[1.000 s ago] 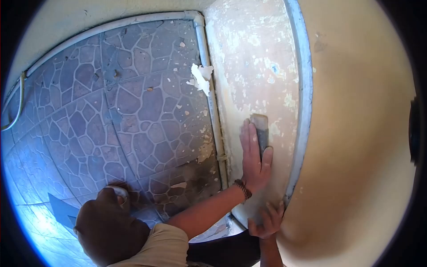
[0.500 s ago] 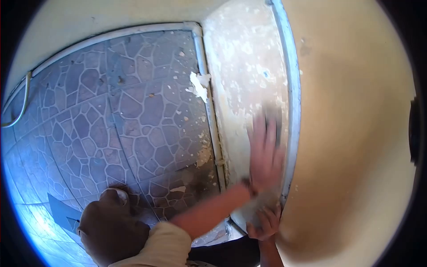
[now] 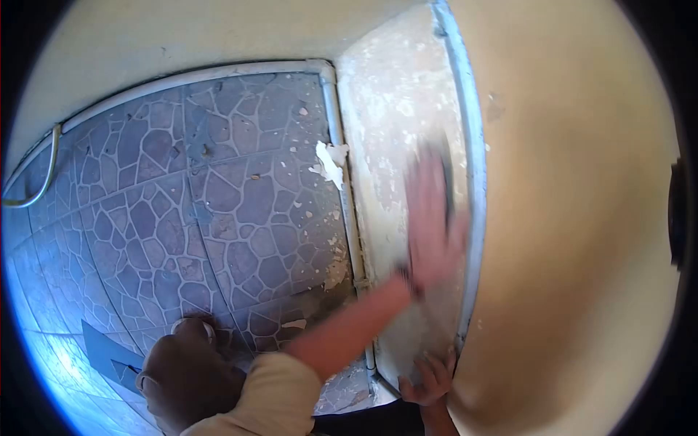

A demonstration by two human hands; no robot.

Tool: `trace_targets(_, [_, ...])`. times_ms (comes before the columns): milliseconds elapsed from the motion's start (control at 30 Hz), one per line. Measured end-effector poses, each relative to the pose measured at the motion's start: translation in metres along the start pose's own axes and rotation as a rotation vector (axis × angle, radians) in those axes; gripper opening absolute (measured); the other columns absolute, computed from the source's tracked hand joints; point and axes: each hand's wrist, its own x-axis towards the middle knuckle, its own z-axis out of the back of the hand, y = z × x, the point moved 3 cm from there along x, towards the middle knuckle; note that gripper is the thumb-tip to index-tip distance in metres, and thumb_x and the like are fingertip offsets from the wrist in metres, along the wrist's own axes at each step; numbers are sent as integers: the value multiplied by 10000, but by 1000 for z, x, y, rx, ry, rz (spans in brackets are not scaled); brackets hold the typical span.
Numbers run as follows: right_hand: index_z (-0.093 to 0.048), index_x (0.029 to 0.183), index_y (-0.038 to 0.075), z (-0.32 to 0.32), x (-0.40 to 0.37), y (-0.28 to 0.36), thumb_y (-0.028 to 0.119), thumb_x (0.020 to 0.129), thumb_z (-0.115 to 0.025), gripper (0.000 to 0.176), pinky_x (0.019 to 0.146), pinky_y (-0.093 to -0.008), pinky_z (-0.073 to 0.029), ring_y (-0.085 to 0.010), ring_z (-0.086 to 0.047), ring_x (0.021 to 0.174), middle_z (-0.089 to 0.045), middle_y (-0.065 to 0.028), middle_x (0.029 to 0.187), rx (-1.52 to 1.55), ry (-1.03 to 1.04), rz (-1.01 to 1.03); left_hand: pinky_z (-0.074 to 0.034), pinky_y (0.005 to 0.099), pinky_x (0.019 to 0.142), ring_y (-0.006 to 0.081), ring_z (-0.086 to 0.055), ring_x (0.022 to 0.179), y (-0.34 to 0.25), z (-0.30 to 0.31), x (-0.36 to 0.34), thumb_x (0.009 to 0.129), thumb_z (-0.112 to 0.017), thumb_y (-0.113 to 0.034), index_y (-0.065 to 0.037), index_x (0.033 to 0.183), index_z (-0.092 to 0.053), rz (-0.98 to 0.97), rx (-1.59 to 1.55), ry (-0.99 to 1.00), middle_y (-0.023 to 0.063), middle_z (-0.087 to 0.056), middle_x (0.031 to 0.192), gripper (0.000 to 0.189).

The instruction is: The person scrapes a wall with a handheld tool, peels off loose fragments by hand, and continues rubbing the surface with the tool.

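"Against the flaking wall strip, down beside the tiled floor: whose hand is that blur?" the desk asks.

"The person's left hand, laid flat on the strip, with the arm reaching up from a cream sleeve. A dark block shows as a smear at the fingertips. It is against the plaster, near the pale corner trim."

"Is the grip closed on the block?"

"Cannot tell. Motion blur swallows the fingers and thumb. A dark band sits at the wrist."

"And the other hand?"

"The right hand is at the bottom of the strip, fingers bent, tips braced on the plaster by the trim. Its grip holds nothing."

"Surroundings?"

"A grey pipe runs where the floor meets the strip. A white paint flake lies just beside it, with smaller chips scattered over the stone-pattern tiles. A cream wall fills the right, and a cable loops at far left."
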Motion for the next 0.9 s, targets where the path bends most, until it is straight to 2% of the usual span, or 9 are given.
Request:
trace_targets(100, [-684, 906, 20, 2, -4, 0, 389, 738, -657, 406, 1028, -612, -357, -426, -578, 993, -602, -156, 932, 11, 53, -18, -60, 563, 1145, 476, -102, 1420, -22, 1, -49, 902, -516, -274, 75, 1473, -152, 87, 1, 44, 323, -125, 1523, 762])
trace_targets(233, [-677, 901, 13, 0, -4, -2, 401, 763, -626, 415, 1037, -628, -338, -410, -589, 976, -605, -157, 922, 9, 77, -39, -80, 526, 1158, 461, -121, 1419, 32, -1, 55, 918, -505, -316, 56, 1473, -187, 40, 105, -92, 290, -137, 1535, 740])
trace_targets(333, [-672, 898, 7, 0, 4, 1, 405, 772, -613, 421, 1042, -638, -328, -396, -598, 948, -608, -160, 916, -9, 46, -24, -96, 451, 1175, 424, -129, 1428, 73, 19, 118, 917, -513, -340, 51, 1472, -193, 274, 1, -145, 261, -141, 1545, 751])
trace_targets(500, [-682, 860, 15, 4, 5, 2, 400, 750, -653, 402, 1037, -626, -330, -348, -620, 922, -626, -154, 880, 28, 88, 29, -59, 514, 1164, 417, -95, 1441, 36, 13, -47, 877, -576, -285, 61, 1478, -137, 92, 52, -48, 288, -137, 1536, 821])
trace_targets(567, [-681, 860, 21, 8, 6, 0, 411, 753, -645, 407, 1045, -627, -316, -348, -618, 935, -625, -154, 891, 5, 147, 57, -71, 535, 1157, 417, -105, 1441, -2, 8, -120, 861, -610, -270, 62, 1476, -144, 282, 10, 28, 290, -145, 1533, 840])
trace_targets(667, [-681, 864, 35, 8, 5, 2, 439, 749, -642, 422, 1053, -625, -299, -342, -617, 952, -624, -154, 912, -6, 166, 77, -97, 523, 1159, 423, -107, 1437, 34, 12, -51, 876, -599, -295, 58, 1476, -144, 65, 72, -62, 296, -138, 1531, 832])
trace_targets(767, [-685, 882, 49, 1, 4, 1, 439, 726, -646, 422, 1080, -641, -227, -348, -618, 972, -625, -155, 917, -15, 174, 85, -88, 456, 1176, 400, -110, 1439, 107, 32, 79, 909, -548, -426, 62, 1478, -118, 317, 51, -82, 251, -131, 1551, 864])
trace_targets(833, [-686, 883, 61, 1, 3, 0, 438, 709, -650, 418, 1096, -652, -168, -351, -622, 986, -628, -153, 917, -20, 199, 92, -172, 376, 1149, 358, -276, 1386, 123, 47, 107, 992, -408, -282, 32, 1448, -276, 203, 222, -128, 237, -315, 1484, 569])
trace_targets(900, [-686, 871, 75, -1, 8, 2, 449, 694, -655, 414, 1104, -654, -118, -348, -628, 998, -632, -146, 919, -15, 205, 102, -100, 435, 1166, 388, -163, 1422, 122, 40, 73, 939, -473, -400, 53, 1467, -175, 203, 225, -49, 245, -190, 1530, 757])
